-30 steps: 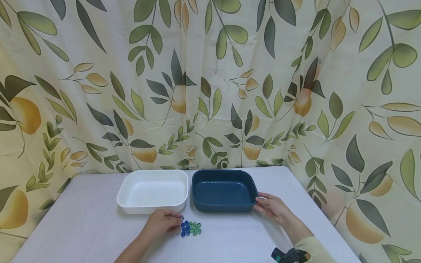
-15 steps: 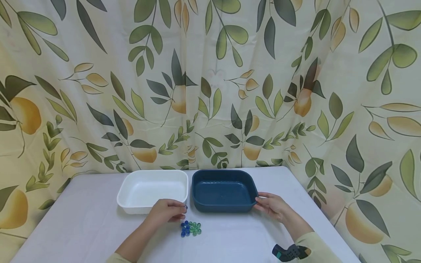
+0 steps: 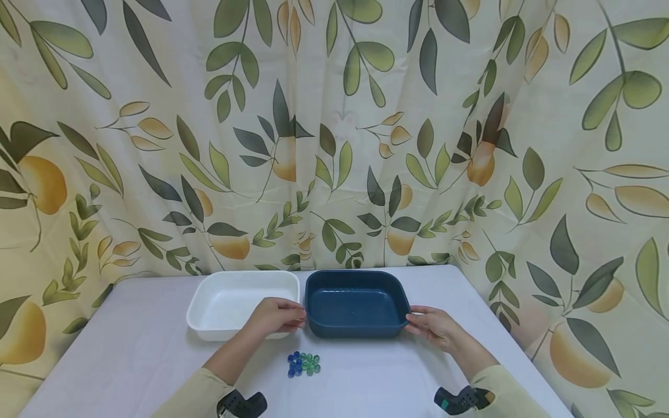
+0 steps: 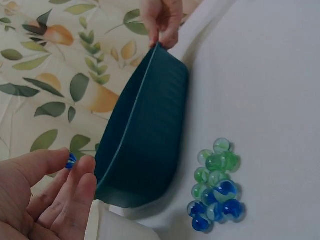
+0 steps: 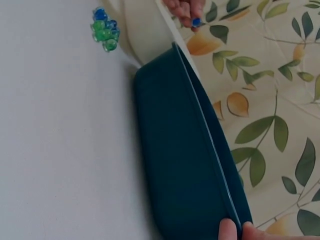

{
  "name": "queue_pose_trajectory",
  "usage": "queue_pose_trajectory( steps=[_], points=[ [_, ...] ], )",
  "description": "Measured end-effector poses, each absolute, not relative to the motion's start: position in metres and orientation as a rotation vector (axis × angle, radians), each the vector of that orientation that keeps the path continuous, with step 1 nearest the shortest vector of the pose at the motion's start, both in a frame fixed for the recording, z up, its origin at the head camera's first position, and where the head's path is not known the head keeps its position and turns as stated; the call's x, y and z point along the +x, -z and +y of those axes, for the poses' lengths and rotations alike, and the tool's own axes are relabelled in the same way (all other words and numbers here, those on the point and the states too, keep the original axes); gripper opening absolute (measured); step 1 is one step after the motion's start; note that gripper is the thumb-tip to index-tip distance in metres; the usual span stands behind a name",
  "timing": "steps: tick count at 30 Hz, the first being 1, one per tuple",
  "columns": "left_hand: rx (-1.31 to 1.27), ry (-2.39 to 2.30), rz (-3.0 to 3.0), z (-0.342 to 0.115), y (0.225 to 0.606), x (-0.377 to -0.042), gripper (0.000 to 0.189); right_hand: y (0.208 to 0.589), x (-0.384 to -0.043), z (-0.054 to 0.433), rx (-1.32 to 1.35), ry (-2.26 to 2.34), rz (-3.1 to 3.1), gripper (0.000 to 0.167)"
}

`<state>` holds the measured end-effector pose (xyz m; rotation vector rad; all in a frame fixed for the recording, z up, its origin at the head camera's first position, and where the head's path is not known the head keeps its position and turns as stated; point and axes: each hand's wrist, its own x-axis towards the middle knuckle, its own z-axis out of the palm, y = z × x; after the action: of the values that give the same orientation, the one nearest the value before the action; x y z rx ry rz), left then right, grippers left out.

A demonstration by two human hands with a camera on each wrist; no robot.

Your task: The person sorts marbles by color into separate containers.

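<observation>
My left hand [image 3: 276, 316] is over the right end of the white tray [image 3: 230, 334], near the dark blue tray's left side. Between thumb and fingertips it pinches a blue marble [image 4: 71, 161]; the marble also shows in the right wrist view, but the fingers hide it in the head view. My right hand [image 3: 434, 330] grips the right rim of the dark blue tray [image 3: 358, 332], thumb and fingers on either side of the wall. In front of the trays, blue marbles [image 4: 231, 209] and green marbles [image 4: 222, 161] lie in one cluster.
Both trays stand side by side on a white-covered table [image 3: 376, 377]. A curtain [image 3: 334, 145] with leaf and fruit print hangs behind the table. Each forearm wears a dark wrist device [image 3: 243, 404].
My left hand has risen from beside the marble cluster and moved forward and right to the gap between the trays, carrying the blue marble. My right hand stays on the dark blue tray.
</observation>
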<state>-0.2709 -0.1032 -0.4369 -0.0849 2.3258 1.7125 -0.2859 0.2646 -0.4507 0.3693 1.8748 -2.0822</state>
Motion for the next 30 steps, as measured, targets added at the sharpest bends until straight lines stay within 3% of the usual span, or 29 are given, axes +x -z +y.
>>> queue_pose_trajectory(
  steps=[30],
  points=[
    [-0.210,-1.767,2.260,-0.074,0.432,-0.318,0.020,0.453,-0.291,0.264,0.466,2.031,1.922,0.058]
  ],
)
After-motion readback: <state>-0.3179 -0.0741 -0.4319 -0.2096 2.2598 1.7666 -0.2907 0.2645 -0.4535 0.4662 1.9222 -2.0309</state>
